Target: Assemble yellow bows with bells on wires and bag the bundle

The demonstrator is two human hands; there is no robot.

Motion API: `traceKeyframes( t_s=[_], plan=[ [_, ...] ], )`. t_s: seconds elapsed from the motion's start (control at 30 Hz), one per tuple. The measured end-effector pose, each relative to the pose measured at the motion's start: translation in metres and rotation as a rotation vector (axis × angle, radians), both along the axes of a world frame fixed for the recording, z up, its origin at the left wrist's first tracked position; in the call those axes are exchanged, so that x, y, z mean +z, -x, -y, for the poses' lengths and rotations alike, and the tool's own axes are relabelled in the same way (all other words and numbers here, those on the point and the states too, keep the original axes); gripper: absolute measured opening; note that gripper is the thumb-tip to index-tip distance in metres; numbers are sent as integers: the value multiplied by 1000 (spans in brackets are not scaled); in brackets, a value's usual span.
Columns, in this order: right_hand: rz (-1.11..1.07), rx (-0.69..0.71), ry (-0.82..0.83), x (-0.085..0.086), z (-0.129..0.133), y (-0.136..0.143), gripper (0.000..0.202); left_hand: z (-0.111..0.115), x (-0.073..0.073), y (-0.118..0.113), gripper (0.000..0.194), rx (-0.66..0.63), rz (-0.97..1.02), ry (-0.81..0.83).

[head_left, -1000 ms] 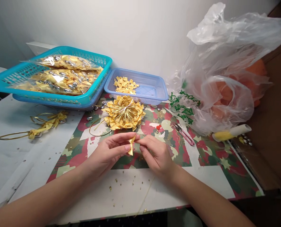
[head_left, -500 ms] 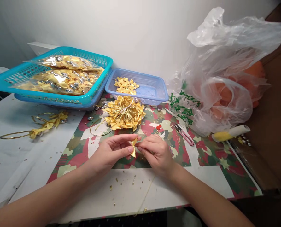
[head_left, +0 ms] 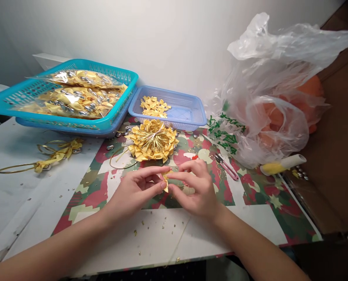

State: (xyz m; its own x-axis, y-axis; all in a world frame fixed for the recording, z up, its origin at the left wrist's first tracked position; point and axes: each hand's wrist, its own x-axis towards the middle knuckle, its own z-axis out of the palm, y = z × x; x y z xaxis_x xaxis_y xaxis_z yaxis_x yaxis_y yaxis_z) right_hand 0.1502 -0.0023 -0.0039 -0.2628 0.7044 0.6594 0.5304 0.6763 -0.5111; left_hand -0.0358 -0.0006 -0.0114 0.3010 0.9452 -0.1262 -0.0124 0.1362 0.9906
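Between thumb and fingers, my left hand (head_left: 137,191) pinches a small yellow ribbon bow (head_left: 166,182) above the patterned table cover. On the bow's right side, my right hand (head_left: 195,191) has its thumb and index finger apart, with the index fingertip at the bow. Whether the right fingers hold any thread is too small to tell. Just behind the hands lies a round bundle of yellow bows with gold stems (head_left: 154,140), tied at its middle. A thin pale thread (head_left: 181,238) runs down the white strip toward the table's front edge.
A teal basket (head_left: 112,121) with bagged bows stands at the back left, beside a blue basket (head_left: 191,125) with loose bows. Pink-handled snips (head_left: 230,171), a white roll (head_left: 291,163) and a plastic bag (head_left: 285,117) lie right. Bows on gold cord (head_left: 58,156) lie left.
The fingers of my right hand have opened from a tight pinch and spread beside the bow. My left hand still holds the bow, which is now more covered. The view has shifted slightly.
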Motion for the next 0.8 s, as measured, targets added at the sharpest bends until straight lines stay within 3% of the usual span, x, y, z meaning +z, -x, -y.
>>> traceKeyframes(
  t_s=[0.13,0.33,0.6,0.8],
  plan=[
    [106,48,76,-7,-1,0,10,1,-3,1,32,-55,-47,-79],
    [82,65,116,-7,1,1,10,-1,-5,2,32,-169,-44,-90],
    [-174,181,210,-4,0,3,12,-1,7,-4,32,-126,-66,-198],
    [-10,128,150,-7,-10,2,7,-5,2,-3,42,-93,15,-110]
  ],
)
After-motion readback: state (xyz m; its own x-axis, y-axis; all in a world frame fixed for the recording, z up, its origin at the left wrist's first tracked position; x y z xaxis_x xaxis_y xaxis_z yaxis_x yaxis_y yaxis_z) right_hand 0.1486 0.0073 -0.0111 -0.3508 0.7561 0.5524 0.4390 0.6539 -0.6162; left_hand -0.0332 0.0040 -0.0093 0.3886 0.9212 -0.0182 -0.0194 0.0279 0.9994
